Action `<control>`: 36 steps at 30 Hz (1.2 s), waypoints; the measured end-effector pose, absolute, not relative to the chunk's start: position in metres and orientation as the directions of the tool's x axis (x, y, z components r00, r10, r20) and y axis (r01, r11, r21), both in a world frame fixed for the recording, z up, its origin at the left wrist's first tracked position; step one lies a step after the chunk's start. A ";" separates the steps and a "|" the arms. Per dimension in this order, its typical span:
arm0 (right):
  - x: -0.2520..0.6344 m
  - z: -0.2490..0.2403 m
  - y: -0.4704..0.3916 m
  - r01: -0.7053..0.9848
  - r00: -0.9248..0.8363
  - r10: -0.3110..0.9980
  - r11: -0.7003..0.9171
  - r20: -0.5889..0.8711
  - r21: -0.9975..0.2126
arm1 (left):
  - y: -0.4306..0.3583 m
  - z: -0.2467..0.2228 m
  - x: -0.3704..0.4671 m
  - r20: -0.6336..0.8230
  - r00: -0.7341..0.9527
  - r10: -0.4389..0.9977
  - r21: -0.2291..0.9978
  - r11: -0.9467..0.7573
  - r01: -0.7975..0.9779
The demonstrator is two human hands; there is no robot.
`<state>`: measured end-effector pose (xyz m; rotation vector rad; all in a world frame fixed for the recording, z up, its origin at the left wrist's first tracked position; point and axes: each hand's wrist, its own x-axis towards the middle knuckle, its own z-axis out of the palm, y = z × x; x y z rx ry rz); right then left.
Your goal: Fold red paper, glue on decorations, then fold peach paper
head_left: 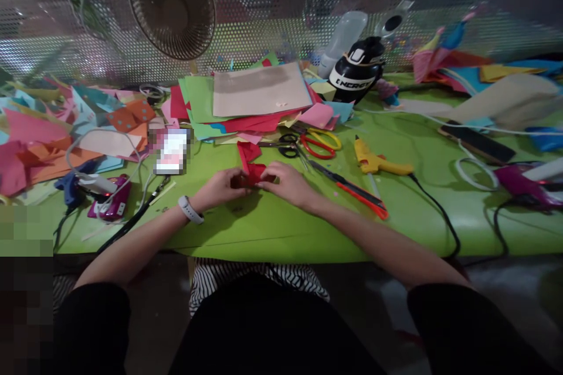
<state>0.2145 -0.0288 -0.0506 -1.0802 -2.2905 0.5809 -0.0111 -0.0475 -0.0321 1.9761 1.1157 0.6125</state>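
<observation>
Between my two hands is a piece of red paper (pixel 254 174), pinched low over the green tabletop. My left hand (pixel 225 186) grips its left side, fingers closed, with a watch band on the wrist. On the other side my right hand (pixel 288 184) pinches the paper's right edge between thumb and fingers. Just behind lies another folded red piece (pixel 250 152); whether the two are joined I cannot tell. Black-handled scissors (pixel 288 145) and scissors with red and yellow handles (pixel 320 143) lie behind my right hand. A utility knife (pixel 347 187) rests to its right.
A yellow glue gun (pixel 382 163) with a black cord lies at right, near a dark phone (pixel 477 142). Stacked coloured sheets (pixel 261 91) and a black bottle (pixel 356 73) stand behind. At left are a lit phone (pixel 172 151), a blue glue gun (pixel 74 183) and a purple power strip (pixel 115 199).
</observation>
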 end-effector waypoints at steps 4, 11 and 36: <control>0.213 -0.051 -0.031 0.461 -0.416 0.851 0.502 0.321 -0.732 | -0.045 -0.035 -0.001 0.020 0.429 0.903 0.938 -0.166 0.306; 0.209 -0.050 -0.039 0.457 -0.359 0.866 0.489 0.350 -0.742 | -0.050 -0.040 0.002 0.070 0.328 0.942 0.967 -0.145 0.210; 0.207 -0.040 -0.056 0.227 -0.345 0.866 0.452 0.363 -0.863 | -0.057 -0.029 -0.007 0.169 0.443 0.880 0.982 -0.187 -0.005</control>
